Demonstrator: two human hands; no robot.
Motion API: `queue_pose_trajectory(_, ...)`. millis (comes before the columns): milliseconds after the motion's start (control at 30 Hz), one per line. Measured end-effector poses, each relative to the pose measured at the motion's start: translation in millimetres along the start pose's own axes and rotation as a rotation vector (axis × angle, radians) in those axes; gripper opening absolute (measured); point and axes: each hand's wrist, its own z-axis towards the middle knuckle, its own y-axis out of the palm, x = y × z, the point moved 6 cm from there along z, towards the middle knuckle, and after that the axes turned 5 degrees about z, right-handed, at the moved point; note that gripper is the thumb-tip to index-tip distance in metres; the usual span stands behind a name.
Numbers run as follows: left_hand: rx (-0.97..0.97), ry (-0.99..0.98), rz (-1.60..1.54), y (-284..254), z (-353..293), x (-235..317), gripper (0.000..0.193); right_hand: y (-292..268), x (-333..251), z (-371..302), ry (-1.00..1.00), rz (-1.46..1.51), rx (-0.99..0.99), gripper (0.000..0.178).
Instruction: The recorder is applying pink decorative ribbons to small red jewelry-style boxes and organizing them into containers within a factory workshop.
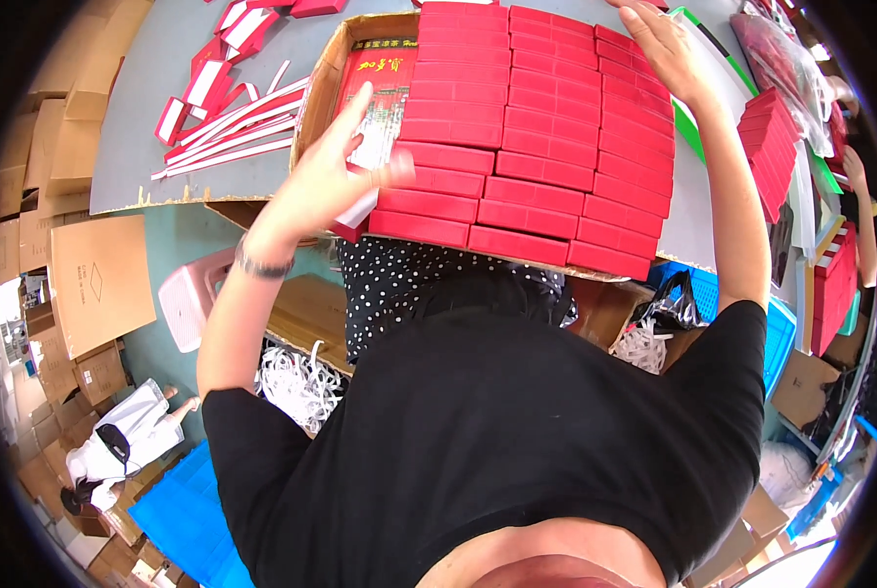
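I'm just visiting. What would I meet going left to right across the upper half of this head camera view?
Tan carton → red-and-white strips → person's left hand → stacked red boxes → person's right forearm → tilted red stack → another person's hand.

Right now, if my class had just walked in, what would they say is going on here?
A person's two bare hands are at rows of red boxes packed in an open carton. The left hand is by the left side, fingers spread; the right hand is at the far right. Neither grips a box visibly. Red-and-white strips lie to the left.
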Motion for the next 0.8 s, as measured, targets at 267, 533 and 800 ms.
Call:
queue_pose_trajectory(267, 0.003, 0.188, 0.506, 42, -28, 28, 0.119, 52, -17, 25, -0.118, -0.021, -0.069, 0.048)
queue_pose_trajectory(533, 0.2, 0.239, 0.573, 48, -38, 36, 0.116, 98, -61, 89, -0.199, 0.094, -0.389, 0.055)
queue_pose_trajectory(800, 0.366, 0.339, 0.719, 64, -37, 55, 0.102, 131, -68, 115, -0.019, 0.036, -0.714, 0.067)
